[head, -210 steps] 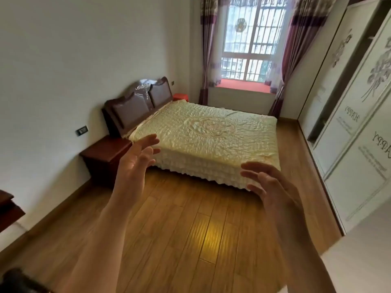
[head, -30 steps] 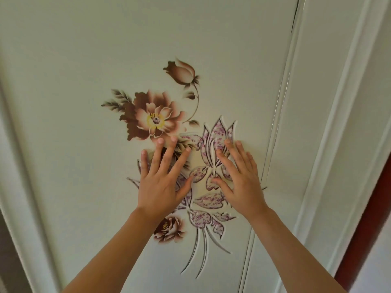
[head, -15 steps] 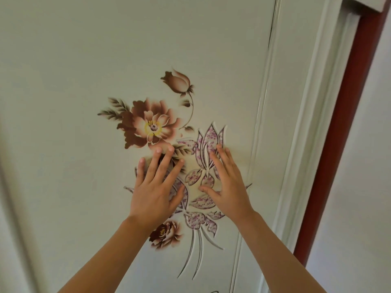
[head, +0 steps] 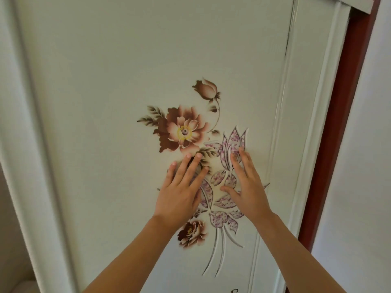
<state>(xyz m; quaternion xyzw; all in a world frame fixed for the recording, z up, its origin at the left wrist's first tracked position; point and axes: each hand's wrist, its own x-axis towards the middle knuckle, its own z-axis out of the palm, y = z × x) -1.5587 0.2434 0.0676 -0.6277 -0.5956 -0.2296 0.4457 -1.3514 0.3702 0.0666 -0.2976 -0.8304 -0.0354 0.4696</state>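
White laminate door panel (head: 105, 102) is filling most of the frame, and you are pressing both palms flat on it at centre. Left hand (head: 179, 195) and right hand (head: 247, 187) are lying spread, fingers straight, gripping nothing, covering part of the floral print (head: 232, 140).

Progress, by my reading: the slide is looking nearly run out, with the panel's right edge sitting just beside the red-brown frame (head: 338, 123) at the right of the picture. Seating it and lifting off are remaining.

Count: two hands, one panel, two open brown blooms (head: 182, 130), one bud (head: 207, 89).

Bare forearms (head: 131, 256), slender fingers (head: 183, 169), nails (head: 198, 155) seemingly short
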